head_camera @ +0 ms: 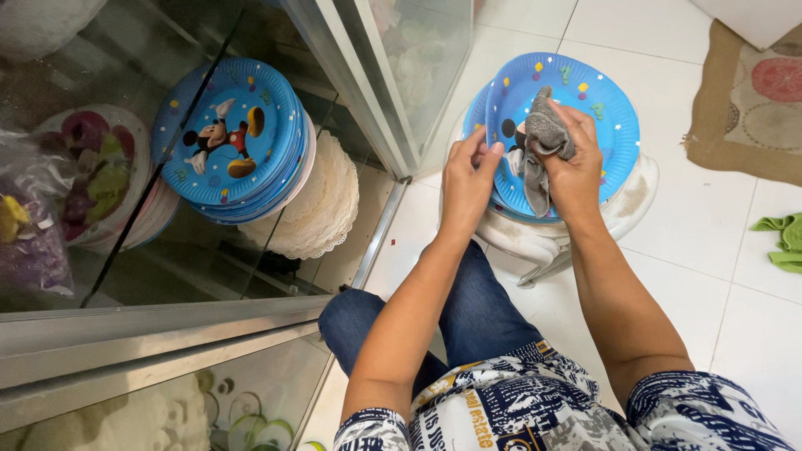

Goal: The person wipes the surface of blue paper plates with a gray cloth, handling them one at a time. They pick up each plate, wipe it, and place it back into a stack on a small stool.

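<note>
A blue paper plate (585, 100) with coloured dots and a cartoon mouse print tilts up in front of me, over a few more blue plates. My left hand (466, 179) pinches its left rim. My right hand (575, 171) presses a crumpled grey cloth (543, 138) against the plate's face. The plates rest over a white plastic stool (626, 209) on the tiled floor.
A glass display cabinet with a metal frame (368, 100) stands at left; inside are a stack of the same blue plates (238, 138), white lace doilies (322, 209) and other patterned plates (109, 171). A green cloth (784, 242) and a brown mat (748, 108) lie at right.
</note>
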